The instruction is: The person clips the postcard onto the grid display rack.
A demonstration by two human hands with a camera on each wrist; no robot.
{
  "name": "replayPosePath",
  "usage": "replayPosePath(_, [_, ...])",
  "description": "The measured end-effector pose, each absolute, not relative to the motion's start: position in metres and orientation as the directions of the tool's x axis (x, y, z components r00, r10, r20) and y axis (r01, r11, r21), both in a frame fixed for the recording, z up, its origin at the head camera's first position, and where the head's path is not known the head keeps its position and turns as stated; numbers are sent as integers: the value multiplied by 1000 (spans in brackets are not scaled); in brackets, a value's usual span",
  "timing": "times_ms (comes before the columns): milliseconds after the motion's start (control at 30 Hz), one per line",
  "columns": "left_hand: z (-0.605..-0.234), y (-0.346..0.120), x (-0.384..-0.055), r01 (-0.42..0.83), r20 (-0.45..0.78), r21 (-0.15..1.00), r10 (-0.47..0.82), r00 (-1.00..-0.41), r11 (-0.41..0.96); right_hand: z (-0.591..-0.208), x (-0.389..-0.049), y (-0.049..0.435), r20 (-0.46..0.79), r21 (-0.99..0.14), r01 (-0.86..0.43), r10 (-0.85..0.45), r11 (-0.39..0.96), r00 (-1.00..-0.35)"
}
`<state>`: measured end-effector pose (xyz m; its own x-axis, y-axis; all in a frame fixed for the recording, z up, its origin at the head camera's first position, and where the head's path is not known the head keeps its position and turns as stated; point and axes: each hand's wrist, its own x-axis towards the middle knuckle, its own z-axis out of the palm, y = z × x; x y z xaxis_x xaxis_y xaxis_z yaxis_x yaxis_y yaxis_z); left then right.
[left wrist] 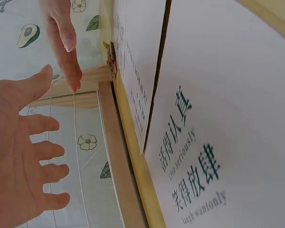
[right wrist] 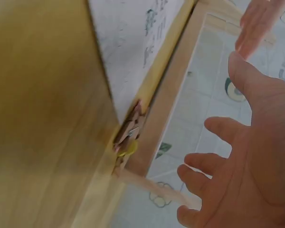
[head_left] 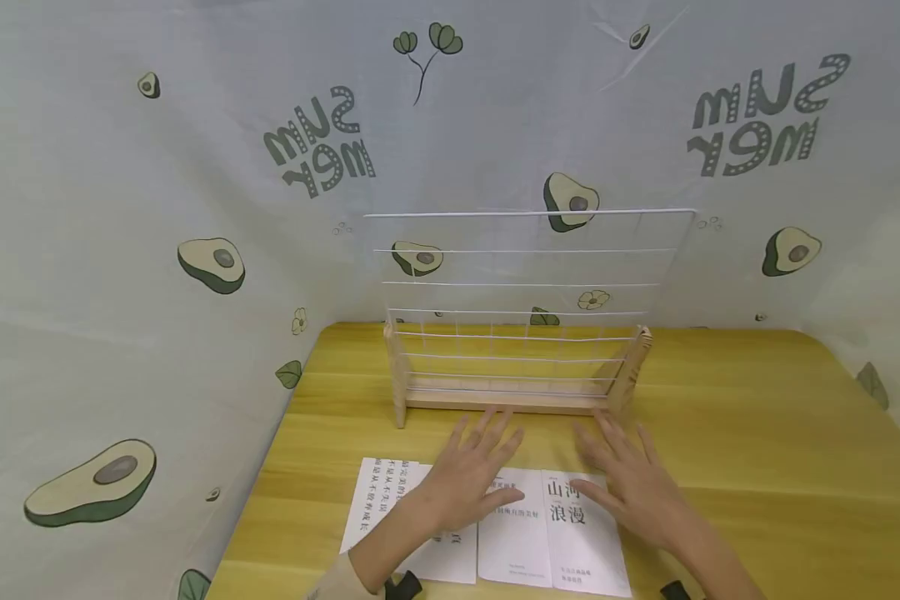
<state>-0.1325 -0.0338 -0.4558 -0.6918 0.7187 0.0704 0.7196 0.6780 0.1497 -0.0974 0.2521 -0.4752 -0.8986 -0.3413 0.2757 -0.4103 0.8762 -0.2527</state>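
Observation:
My left hand [head_left: 465, 479] hovers with spread fingers over the white printed cards [head_left: 513, 550], its fingertips pointing at the rack's base. My right hand [head_left: 637, 492] is likewise spread, at the right edge of the cards, its thumb overlapping the rightmost one in the head view. Neither palm holds anything. Behind the fingertips stands a white wire grid rack [head_left: 528, 215] in a wooden base [head_left: 495, 402]. A wooden clothespin [right wrist: 128, 133] with a yellow piece lies beside a card corner in the right wrist view; my right hand hides it from the head camera.
The yellow wood-grain table [head_left: 750, 433] extends to the right of the rack. A pale curtain [head_left: 120, 350] printed with avocados and lettering hangs behind and along the sides. The rack's wooden end posts [head_left: 397, 375] rise from the tabletop.

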Motion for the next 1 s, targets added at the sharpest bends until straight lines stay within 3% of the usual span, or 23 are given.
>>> replayPosePath(500, [-464,-3,-127,755,1,180,767,-641,631,-485,-88,286,262,-401,-374,-286,836,-922])
replayPosePath(1000, [-475,22,-127,735,1,178,747,-665,654,-492,-93,297,343,-357,-374,-252,856,-905])
